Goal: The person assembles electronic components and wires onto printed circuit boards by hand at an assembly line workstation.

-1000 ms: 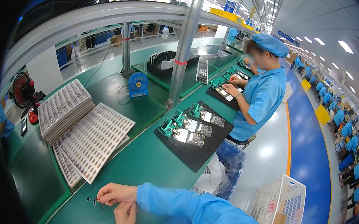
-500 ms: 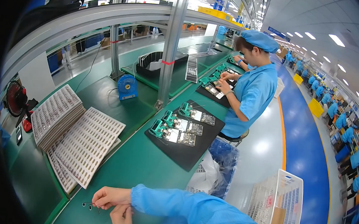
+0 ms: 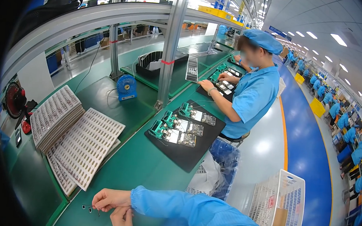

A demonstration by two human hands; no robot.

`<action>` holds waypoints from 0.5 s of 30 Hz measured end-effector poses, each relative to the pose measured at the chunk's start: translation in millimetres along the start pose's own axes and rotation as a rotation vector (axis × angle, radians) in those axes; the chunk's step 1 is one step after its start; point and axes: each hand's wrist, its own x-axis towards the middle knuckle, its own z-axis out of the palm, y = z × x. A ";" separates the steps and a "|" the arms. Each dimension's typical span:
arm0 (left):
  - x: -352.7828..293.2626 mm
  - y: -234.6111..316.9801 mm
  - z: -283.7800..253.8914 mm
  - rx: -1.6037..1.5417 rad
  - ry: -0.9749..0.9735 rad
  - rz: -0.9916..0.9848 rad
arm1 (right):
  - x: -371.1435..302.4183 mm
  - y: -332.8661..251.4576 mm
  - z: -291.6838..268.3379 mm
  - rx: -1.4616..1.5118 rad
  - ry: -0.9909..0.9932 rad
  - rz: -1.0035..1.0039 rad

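My right hand (image 3: 111,199), at the end of the blue sleeve, is closed in a pinch over the green bench at the lower left. Thin dark leads (image 3: 91,206) stick out from its fingertips. Beside them show two small black parts with pale centres, one of them a small rectangular part (image 3: 84,207). My left hand (image 3: 122,221) comes up from the lower edge, just below and touching the right. Its fingers are curled and partly hidden, so whatever it grips cannot be made out.
White trays of small parts (image 3: 88,148) lie stacked beyond my hands. A black mat (image 3: 174,152) holds several circuit boards with green clips. A co-worker (image 3: 256,86) works to the right. A blue fan (image 3: 126,87), a metal post (image 3: 170,49) and a white basket (image 3: 281,204) stand around.
My hands keep nearly the same pose and place. The co-worker's hands have moved apart and lower, over the boards on their mat. The whole view has shifted very slightly.
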 end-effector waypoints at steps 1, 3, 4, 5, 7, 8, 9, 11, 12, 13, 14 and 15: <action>-0.3 0.0 0.4 0.003 0.004 0.003 | -0.5 -0.3 0.7 -0.001 0.001 0.000; -0.4 -1.3 0.4 -0.002 0.002 -0.002 | -1.7 -1.1 1.8 -0.002 0.001 0.004; -0.6 -1.9 0.2 -0.007 -0.005 -0.004 | -2.6 -2.0 2.3 -0.004 0.007 0.006; -0.7 -1.7 0.2 -0.008 -0.003 -0.006 | -3.1 -2.8 2.9 -0.006 0.012 0.009; -0.3 -0.9 -0.1 -0.003 -0.004 0.003 | -3.1 -3.3 3.0 -0.009 0.012 0.011; -0.4 -0.6 -0.4 -0.004 -0.003 0.002 | -3.0 -3.2 2.8 -0.013 0.013 0.010; -0.6 -0.4 -0.6 0.003 -0.005 0.005 | -2.8 -3.0 2.7 -0.013 0.013 0.012; -0.5 0.3 -0.7 0.010 -0.006 0.006 | -2.5 -2.7 2.7 -0.026 0.016 0.008; -0.2 0.7 -0.6 0.001 0.000 0.016 | -2.5 -2.5 2.5 -0.025 0.015 0.010; 0.0 1.0 -0.5 -0.008 0.006 0.026 | -2.5 -2.5 2.4 -0.027 0.018 0.009; 0.5 1.1 -0.4 -0.008 0.007 0.024 | -2.6 -2.6 2.3 -0.030 0.022 0.008; 1.0 1.2 -0.4 -0.013 0.006 0.021 | -2.6 -2.6 2.2 -0.029 0.021 0.010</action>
